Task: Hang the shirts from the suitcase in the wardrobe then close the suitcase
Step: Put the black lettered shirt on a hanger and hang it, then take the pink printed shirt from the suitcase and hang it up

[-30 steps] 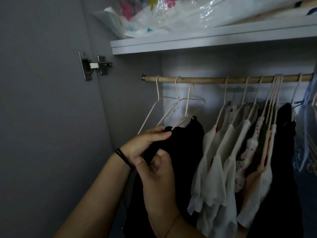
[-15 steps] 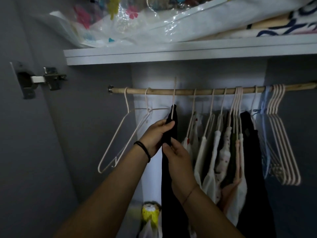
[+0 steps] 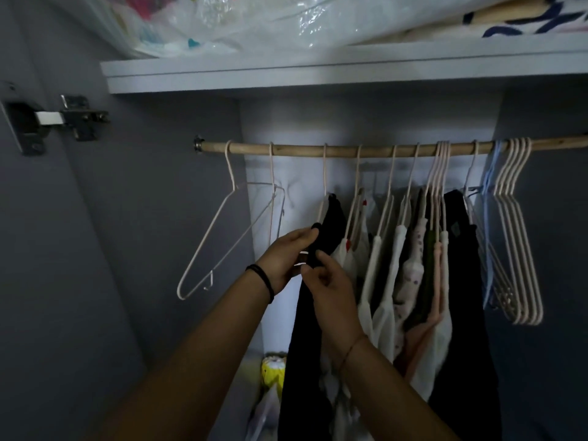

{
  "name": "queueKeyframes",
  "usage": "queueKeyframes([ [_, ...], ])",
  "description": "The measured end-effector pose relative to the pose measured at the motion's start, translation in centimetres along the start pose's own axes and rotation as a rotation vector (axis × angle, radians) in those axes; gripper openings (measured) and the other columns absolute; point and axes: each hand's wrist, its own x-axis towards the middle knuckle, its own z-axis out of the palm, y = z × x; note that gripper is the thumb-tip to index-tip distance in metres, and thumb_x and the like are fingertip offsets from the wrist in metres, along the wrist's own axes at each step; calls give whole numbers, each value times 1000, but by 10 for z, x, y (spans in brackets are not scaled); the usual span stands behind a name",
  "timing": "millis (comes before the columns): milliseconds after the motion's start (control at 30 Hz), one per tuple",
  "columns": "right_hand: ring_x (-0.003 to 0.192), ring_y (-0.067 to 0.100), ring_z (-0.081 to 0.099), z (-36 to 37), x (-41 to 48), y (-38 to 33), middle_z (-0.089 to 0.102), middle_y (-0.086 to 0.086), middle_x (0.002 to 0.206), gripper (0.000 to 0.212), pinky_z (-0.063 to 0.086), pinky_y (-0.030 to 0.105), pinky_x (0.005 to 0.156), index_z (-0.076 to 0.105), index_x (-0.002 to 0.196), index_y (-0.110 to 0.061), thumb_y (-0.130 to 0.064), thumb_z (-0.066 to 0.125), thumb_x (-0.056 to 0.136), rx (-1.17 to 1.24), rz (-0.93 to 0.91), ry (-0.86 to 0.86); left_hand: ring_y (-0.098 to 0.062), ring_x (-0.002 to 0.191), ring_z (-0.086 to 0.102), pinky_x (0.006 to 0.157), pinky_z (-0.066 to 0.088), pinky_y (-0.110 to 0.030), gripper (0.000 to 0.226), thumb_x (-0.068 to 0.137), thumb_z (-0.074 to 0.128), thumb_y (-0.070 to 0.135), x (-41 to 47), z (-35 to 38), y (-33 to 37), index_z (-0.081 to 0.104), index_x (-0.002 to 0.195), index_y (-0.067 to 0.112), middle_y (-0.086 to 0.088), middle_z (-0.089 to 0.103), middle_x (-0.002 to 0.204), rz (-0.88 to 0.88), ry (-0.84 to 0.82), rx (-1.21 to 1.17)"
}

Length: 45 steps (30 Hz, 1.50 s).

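L hand (image 3: 288,259): pinched black shirt (image 3: 304,345) at shoulder
R hand (image 3: 331,291): gripped same shirt, just below L
Shirt: hung on rod (image 3: 350,151), left of pale garments (image 3: 381,300)

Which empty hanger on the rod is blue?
The single blue hanger near the right end, just left of the bunch of pale hangers; the other empty ones are pale.

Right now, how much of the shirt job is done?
Done: the black shirt hangs by its pale hanger hook on the wooden rail, beside pale hanging shirts. In hand: the left hand and right hand pinch its shoulder, likely straightening it. Left: the suitcase is out of view, so closing it isn't shown.
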Motion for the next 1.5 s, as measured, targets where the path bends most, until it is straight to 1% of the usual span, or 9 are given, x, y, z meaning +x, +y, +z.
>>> queueKeyframes([
  [200, 74, 3, 51, -7, -10, -4, 52, -1, 83, 39, 42, 4, 66, 49, 131, -16, -14, 56, 93, 25, -22, -47, -13, 86, 64, 76, 50, -25, 26, 94, 55, 34, -30, 1, -3, 61, 117, 23, 3, 66, 101, 8, 118, 47],
  [400, 81, 8, 52, -12, -54, 12, 52, 3, 91, 33, 42, 5, 68, 52, 123, -18, -17, 60, 91, 57, -34, -173, -15, 89, 60, 89, 47, -31, 34, 94, 54, 36, -101, -7, -39, 61, 122, 19, 1, 61, 99, -1, 297, 62],
  [500, 86, 9, 54, -8, -87, 27, 54, 2, 93, 32, 44, 8, 72, 51, 121, -18, -16, 60, 90, 52, -10, -299, -13, 90, 59, 83, 47, -28, 27, 96, 51, 35, -157, -12, -64, 61, 118, 22, 2, 63, 102, -16, 396, 70],
  [700, 102, 12, 55, 10, -173, 55, 55, 6, 116, 47, 46, 9, 78, 48, 132, -11, -16, 63, 88, 18, 94, -557, -15, 101, 60, 84, 46, -23, 32, 95, 54, 25, -297, -20, -113, 56, 126, 19, -2, 65, 111, -92, 613, 107],
  [933, 115, 12, 53, 14, -305, 79, 55, -2, 121, 46, 44, 30, 99, 50, 129, -16, -19, 66, 86, -82, 161, -880, -15, 104, 61, 91, 46, -29, 31, 94, 56, 21, -481, -13, -177, 57, 125, 22, 4, 67, 112, -207, 805, 91],
  [1067, 111, 15, 55, 20, -389, 86, 55, 1, 116, 42, 44, 25, 92, 52, 122, -15, -15, 69, 84, -129, 175, -962, -11, 94, 62, 76, 46, -18, 33, 93, 58, 17, -585, -6, -205, 56, 126, 17, 2, 66, 111, -210, 943, 62],
  [1267, 113, 19, 54, 36, -551, 97, 54, 4, 118, 52, 44, 20, 90, 49, 126, -9, -11, 73, 80, -159, 250, -1180, -14, 98, 62, 88, 49, -25, 39, 89, 64, 13, -774, 31, -259, 57, 127, 9, -6, 65, 116, -253, 1213, -52],
  [1400, 116, 14, 51, 50, -634, 114, 52, 5, 126, 61, 42, 22, 94, 44, 133, -13, -17, 73, 79, -194, 272, -1327, 1, 79, 65, 64, 49, -8, 37, 90, 61, 9, -865, 50, -296, 56, 127, 7, -3, 65, 103, -304, 1340, -111],
  [1500, 114, 14, 50, 65, -683, 129, 51, 3, 122, 63, 42, 19, 92, 43, 134, -11, -17, 74, 79, -230, 271, -1430, 3, 84, 64, 77, 50, -13, 38, 90, 63, 17, -914, 61, -327, 55, 127, 14, 5, 65, 102, -361, 1436, -143],
])
